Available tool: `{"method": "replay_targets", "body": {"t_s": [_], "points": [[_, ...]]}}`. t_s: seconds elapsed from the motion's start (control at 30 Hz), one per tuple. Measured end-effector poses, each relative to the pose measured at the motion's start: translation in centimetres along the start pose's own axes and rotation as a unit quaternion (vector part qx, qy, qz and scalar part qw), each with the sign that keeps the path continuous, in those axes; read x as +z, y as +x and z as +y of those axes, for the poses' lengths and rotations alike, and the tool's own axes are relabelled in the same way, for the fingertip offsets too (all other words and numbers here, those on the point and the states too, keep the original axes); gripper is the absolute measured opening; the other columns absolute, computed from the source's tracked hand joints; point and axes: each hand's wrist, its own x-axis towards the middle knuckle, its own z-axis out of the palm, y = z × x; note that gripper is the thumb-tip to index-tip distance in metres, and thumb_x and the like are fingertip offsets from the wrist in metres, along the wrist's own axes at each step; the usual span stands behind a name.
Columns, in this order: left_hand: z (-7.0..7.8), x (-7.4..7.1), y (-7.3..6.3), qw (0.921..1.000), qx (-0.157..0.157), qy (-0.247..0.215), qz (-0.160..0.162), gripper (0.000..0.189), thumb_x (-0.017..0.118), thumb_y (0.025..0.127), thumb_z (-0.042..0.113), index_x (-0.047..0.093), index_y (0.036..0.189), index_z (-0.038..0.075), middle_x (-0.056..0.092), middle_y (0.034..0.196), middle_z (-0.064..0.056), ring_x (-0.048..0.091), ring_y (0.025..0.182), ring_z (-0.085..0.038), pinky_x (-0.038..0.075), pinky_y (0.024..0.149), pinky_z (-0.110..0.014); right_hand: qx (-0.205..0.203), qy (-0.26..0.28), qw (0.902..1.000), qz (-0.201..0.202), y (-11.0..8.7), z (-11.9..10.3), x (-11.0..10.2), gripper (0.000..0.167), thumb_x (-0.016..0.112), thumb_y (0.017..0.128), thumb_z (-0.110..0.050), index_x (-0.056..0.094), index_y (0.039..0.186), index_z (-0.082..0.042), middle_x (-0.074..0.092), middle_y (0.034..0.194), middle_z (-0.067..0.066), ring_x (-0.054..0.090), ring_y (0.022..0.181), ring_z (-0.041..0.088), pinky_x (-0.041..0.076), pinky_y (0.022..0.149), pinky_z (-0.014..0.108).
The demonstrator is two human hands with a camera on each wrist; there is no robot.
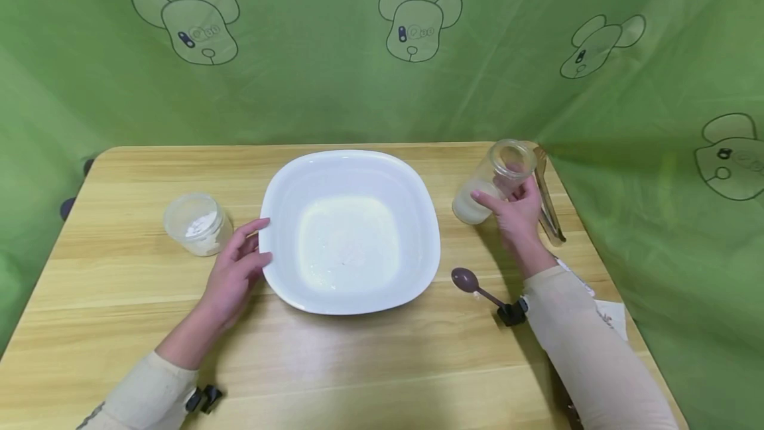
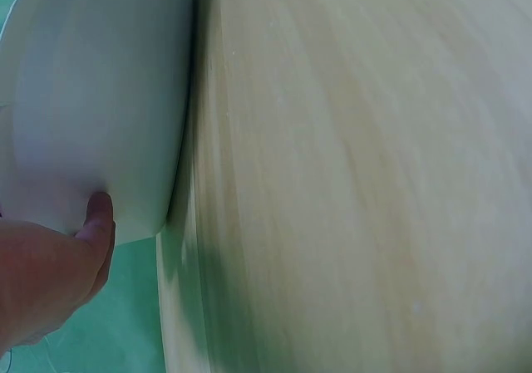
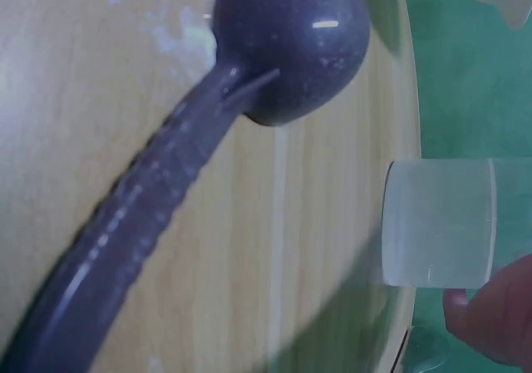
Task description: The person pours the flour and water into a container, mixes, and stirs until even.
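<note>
My left hand [image 1: 234, 277] is at the left side of a wide white basin [image 1: 271, 198], thumb and fingertips spread along its rim. In the left wrist view, a digit [image 2: 101, 211] presses against the basin's outer wall. My right hand [image 1: 518, 214] grips a tall clear glass jar [image 1: 486, 174], thumb and fingers round its side. Cloudy whitish liquid fills its lower part, level with the base in the right wrist view. A dark purple-brown spoon [image 1: 465, 279] lies on the table below the jar, its handle partly behind the wrist camera.
Left of the basin stands a small clear tub [image 1: 211, 237] with white powder. Tongs [image 1: 548, 201] lie along the table's right side, behind the right hand. A white packet [image 1: 613, 317] is partly covered by the right sleeve. A green curtain [image 1: 310, 71] hangs behind the wooden table [image 1: 358, 377].
</note>
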Motion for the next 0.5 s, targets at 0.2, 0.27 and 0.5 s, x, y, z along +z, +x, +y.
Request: {"method": "replay_targets", "body": {"t_s": [0.2,0.27,0.5], "points": [[0.0,0.1,0.0,1.0,0.002,0.0,-0.002,0.054,0.049,0.094,-0.009,0.04,0.146,0.0,0.045,0.139,-0.028,0.057,0.114,-0.026,0.055,0.087,-0.029,-0.011,-0.036,0.9993,0.003,-0.3,-0.5,-0.5,0.075,0.087,0.066,0.011,0.06,0.131,-0.013,0.058,0.128,0.014,0.051,0.121,0.031,0.045,0.103,0.038],[0.0,0.1,0.0,1.0,0.0,0.0,-0.002,0.054,0.049,0.094,-0.009,0.04,0.146,0.001,0.045,0.14,-0.027,0.057,0.114,-0.025,0.055,0.087,-0.029,-0.017,-0.05,0.9986,-0.002,-0.5,-0.9,-0.5,0.075,0.087,0.066,0.01,0.061,0.131,-0.014,0.059,0.125,0.012,0.051,0.119,0.029,0.045,0.103,0.038],[0.0,0.1,0.0,1.0,-0.004,-0.005,0.003,0.053,0.049,0.094,-0.009,0.041,0.146,0.003,0.045,0.141,-0.024,0.056,0.114,-0.022,0.055,0.087,-0.028,-0.054,-0.093,0.9929,-0.051,-0.8,-2.8,-0.6,0.082,0.087,0.065,0.011,0.058,0.138,-0.015,0.06,0.126,0.008,0.054,0.115,0.027,0.047,0.098,0.032]]}}
